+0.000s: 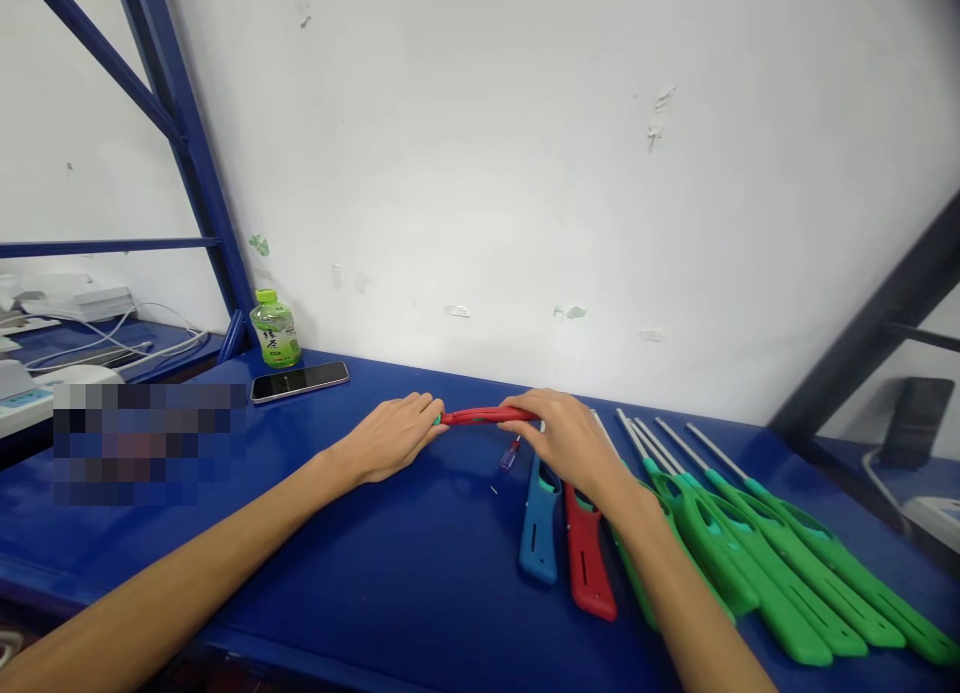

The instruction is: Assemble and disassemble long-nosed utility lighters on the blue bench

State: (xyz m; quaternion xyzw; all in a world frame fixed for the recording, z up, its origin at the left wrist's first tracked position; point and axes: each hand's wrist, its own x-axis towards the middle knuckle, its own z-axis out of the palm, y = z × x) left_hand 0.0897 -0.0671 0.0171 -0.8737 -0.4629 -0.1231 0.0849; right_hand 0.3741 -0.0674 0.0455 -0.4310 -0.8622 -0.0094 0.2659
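My left hand [397, 435] and my right hand [562, 438] hold a red long-necked lighter [480, 414] level above the blue table. The left fingers close round its left end, where a bit of teal shows. My right thumb and fingers pinch the other end. Both its ends are hidden in the hands. Below it lie a small screwdriver [510, 455] and a tiny pale metal piece [493, 490]. Beside my right forearm rest a blue lighter [539, 523] and another red lighter [589, 553]. Several green lighters [780, 573] with metal tubes lie further right, partly behind that arm.
A phone [300, 381] and a green-tea bottle [275, 330] stand at the back left of the blue table [390, 583]. White wall lies behind. Blue metal posts [176, 133] rise at the left, with cables [112, 338] beyond. A pixelated patch hides part of the left side.
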